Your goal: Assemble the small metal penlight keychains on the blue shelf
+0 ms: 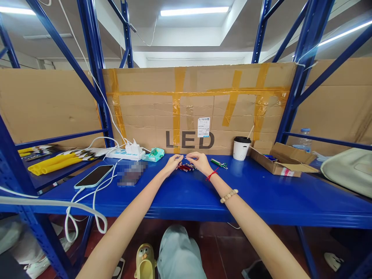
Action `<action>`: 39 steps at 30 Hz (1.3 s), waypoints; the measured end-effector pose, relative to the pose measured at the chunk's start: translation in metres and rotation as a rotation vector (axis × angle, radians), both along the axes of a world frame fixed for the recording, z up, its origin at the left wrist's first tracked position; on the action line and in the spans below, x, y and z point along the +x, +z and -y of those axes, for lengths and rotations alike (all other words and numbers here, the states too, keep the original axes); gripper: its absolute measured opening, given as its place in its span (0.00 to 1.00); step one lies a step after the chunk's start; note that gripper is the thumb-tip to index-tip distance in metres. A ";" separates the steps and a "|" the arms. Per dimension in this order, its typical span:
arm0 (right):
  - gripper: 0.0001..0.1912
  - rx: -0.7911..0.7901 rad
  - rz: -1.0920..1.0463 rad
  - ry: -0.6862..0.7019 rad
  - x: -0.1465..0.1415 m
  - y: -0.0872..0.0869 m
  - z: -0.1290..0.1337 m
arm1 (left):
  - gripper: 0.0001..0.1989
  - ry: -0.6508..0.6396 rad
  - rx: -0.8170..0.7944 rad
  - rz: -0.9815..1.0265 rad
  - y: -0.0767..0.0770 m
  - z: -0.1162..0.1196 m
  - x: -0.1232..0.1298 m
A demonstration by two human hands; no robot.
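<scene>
Both hands meet over the far middle of the blue table (186,197). My left hand (173,162) has its fingers closed together; whatever lies between them is too small to name. My right hand (198,162) has its fingertips pinched close to the left ones, also on something too small to make out. Beneath and between the hands lies a small pile of dark red pieces (187,167), partly hidden by the fingers. A green item with a metal clip (218,164) rests just right of my right hand.
A white cup with a black lid (241,149) and an open cardboard box (279,161) stand to the right. On the left are a phone (94,176), white cables, a power strip (124,154) and a green packet (154,154). A cardboard wall (145,112) closes the back.
</scene>
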State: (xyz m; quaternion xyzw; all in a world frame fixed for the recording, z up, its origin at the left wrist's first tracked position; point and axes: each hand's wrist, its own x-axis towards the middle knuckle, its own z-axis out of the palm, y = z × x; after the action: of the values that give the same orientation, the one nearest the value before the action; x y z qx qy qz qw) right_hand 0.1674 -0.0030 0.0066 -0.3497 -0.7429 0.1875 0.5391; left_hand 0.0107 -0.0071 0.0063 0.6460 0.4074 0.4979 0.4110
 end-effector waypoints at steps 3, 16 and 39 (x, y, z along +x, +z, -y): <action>0.06 -0.004 0.010 0.040 0.000 0.001 0.001 | 0.22 0.026 -0.054 -0.014 0.001 0.000 -0.001; 0.14 0.096 0.466 -0.115 0.000 -0.001 0.006 | 0.16 0.131 0.372 -0.340 -0.013 -0.016 -0.009; 0.16 0.178 1.047 -0.286 -0.011 0.007 0.026 | 0.15 0.150 0.400 -0.561 -0.011 -0.011 -0.009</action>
State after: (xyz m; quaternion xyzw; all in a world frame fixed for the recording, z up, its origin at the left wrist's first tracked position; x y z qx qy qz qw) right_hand 0.1568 -0.0288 0.0140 -0.4467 -0.8700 -0.1502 0.1452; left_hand 0.0014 0.0043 -0.0046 0.7936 0.4452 0.3997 0.1109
